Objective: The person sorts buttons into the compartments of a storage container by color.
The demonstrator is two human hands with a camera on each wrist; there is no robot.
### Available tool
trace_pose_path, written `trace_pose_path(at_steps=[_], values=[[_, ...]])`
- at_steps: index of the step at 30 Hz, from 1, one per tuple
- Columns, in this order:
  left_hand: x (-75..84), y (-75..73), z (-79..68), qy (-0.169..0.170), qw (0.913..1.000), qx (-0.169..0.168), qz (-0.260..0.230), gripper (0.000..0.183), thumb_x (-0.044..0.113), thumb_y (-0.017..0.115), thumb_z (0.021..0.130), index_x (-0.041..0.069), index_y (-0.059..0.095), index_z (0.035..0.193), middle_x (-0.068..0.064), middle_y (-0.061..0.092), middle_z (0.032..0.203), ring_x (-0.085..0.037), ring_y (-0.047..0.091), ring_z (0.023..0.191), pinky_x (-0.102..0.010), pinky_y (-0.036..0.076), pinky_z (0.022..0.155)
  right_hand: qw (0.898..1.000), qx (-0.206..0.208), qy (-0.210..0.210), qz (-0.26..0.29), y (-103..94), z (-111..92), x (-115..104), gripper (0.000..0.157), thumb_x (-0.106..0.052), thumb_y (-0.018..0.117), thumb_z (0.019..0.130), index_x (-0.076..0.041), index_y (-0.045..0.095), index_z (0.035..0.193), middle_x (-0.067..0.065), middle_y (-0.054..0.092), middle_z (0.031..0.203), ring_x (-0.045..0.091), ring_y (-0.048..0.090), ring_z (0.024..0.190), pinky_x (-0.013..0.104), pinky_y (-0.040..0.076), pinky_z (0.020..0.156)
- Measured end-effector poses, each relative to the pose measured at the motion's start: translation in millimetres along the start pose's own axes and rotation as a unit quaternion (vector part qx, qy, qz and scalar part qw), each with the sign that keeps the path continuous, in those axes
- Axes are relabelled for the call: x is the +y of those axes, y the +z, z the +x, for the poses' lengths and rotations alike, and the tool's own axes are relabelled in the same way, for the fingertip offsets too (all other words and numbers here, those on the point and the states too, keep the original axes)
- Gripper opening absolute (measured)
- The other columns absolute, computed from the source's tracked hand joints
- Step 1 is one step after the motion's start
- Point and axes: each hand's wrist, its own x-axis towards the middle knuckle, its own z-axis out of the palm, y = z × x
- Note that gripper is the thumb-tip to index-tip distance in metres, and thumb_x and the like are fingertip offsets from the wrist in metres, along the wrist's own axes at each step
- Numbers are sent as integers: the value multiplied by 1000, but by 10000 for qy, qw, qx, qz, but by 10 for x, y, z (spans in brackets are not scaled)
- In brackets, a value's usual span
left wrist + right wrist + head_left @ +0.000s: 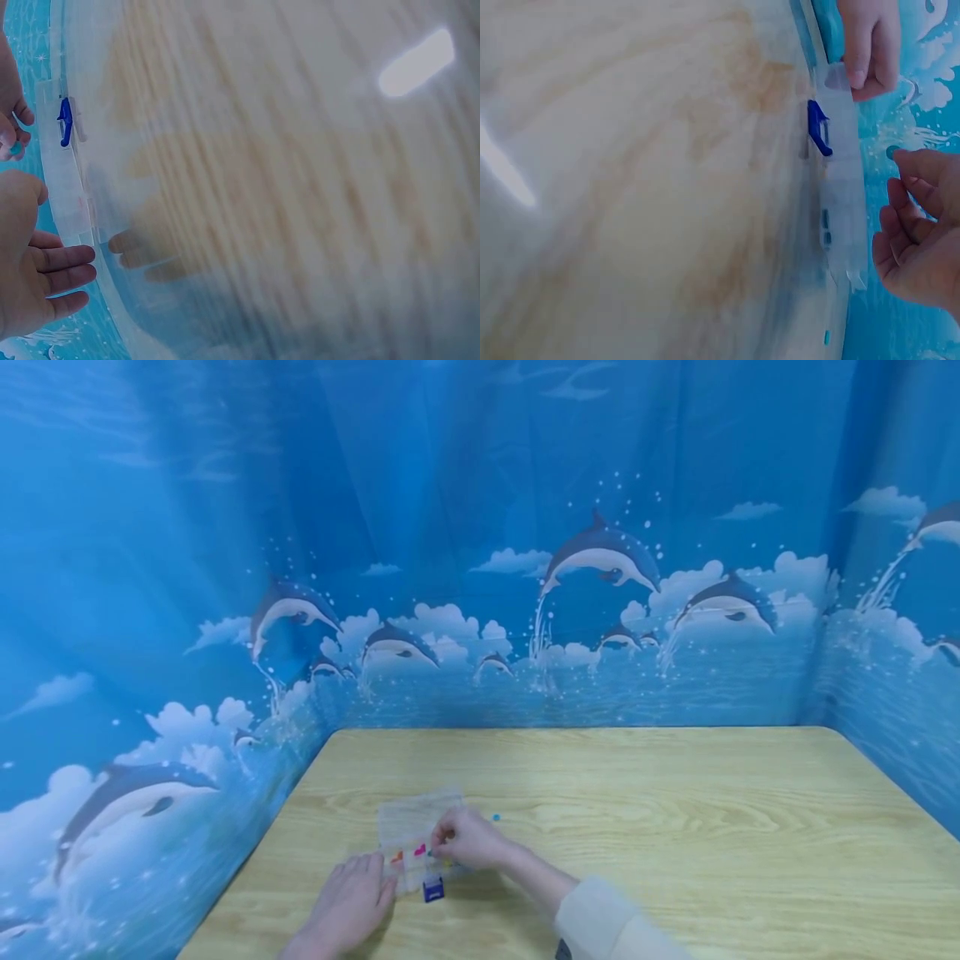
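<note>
A clear plastic box (408, 883) with its see-through lid (412, 817) raised stands on the table, left of the middle. Small orange pieces (397, 857) and pink pieces (420, 850) lie in it. At its front is a blue latch (433, 891). My left hand (349, 895) rests at the box's left side, fingers straight and close together. Over the box's right part, my right hand (474, 840) pinches a small teal piece (892, 152) between thumb and forefinger. The left wrist view also shows this teal piece (15, 148) above the box wall.
A tiny blue piece (496, 817) lies on the wooden table (637, 827) just beyond my right hand. Blue curtain (450, 485) printed with dolphins hangs behind the table and along its sides.
</note>
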Motion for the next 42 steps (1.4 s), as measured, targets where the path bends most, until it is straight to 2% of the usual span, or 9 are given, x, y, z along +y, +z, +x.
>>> trace_pose_path(at_steps=[9, 14, 17, 21, 26, 31, 35, 39, 42], values=[[-2, 3, -17, 4, 10000, 19, -34, 19, 24, 58, 89, 6, 51, 86, -2, 49, 74, -21, 51, 73, -41, 43, 69, 9988, 249, -54, -411, 137, -2, -50, 5, -4, 71, 74, -6, 67, 73, -9, 50, 70, 2, 44, 69, 17, 41, 63], [-7, 14, -21, 23, 10000, 76, -30, 19, 23, 59, 88, 7, 50, 84, 0, 47, 72, -19, 48, 70, -38, 41, 66, 9983, 244, 182, -489, 195, 11, -93, 8, -7, 72, 75, -11, 67, 71, -8, 49, 73, 3, 43, 69, 18, 39, 60], [-9, 13, -21, -9, 10000, -4, -63, 19, 24, 58, 89, 8, 49, 84, 1, 45, 71, -17, 46, 69, -37, 40, 64, 9972, 246, 339, -619, 234, 17, -113, 9, -8, 73, 74, -13, 66, 71, -9, 48, 73, 4, 42, 69, 20, 38, 61], [-7, 9, -21, -50, 9999, -123, -98, 18, 24, 57, 90, 9, 49, 84, 2, 42, 71, -16, 44, 68, -35, 38, 63, 9950, 324, 353, -872, 278, 26, -120, 9, -10, 74, 73, -14, 67, 71, -11, 48, 70, 3, 42, 67, 19, 36, 62], [-6, 9, -27, -32, 9999, -105, -123, 18, 23, 57, 90, 9, 48, 83, 2, 41, 70, -16, 43, 67, -35, 37, 62, 9935, 395, 365, -1006, 303, 35, -114, 10, -11, 75, 72, -16, 66, 70, -12, 48, 69, 2, 42, 67, 19, 36, 63], [-7, 12, -30, -22, 9999, -30, -128, 18, 23, 58, 89, 9, 48, 83, 2, 42, 70, -16, 44, 67, -35, 38, 62, 9945, 387, 420, -883, 304, 41, -99, 11, -10, 75, 71, -16, 67, 71, -11, 50, 71, 3, 43, 67, 19, 37, 63], [-2, 9, -27, -39, 9999, -23, -147, 18, 22, 58, 89, 8, 48, 83, 1, 43, 71, -18, 45, 69, -36, 39, 64, 9979, 347, 403, -373, 261, 40, -73, 10, -4, 72, 73, -13, 67, 73, -8, 51, 74, 4, 44, 68, 20, 40, 61], [0, 2, -19, -41, 9999, -12, -136, 18, 22, 58, 89, 7, 50, 85, -1, 48, 74, -20, 49, 72, -40, 42, 68, 9981, 498, 272, 220, 147, 42, -40, 8, 0, 67, 76, -7, 65, 75, -5, 53, 76, 6, 47, 67, 21, 42, 59], [1, 0, -14, -18, 10000, 9, -95, 18, 22, 59, 88, 7, 50, 86, -2, 49, 75, -21, 50, 74, -41, 42, 69, 9968, 700, 190, 337, 30, 43, -11, 6, 0, 66, 78, -6, 65, 77, -4, 54, 75, 7, 48, 67, 22, 43, 59]])
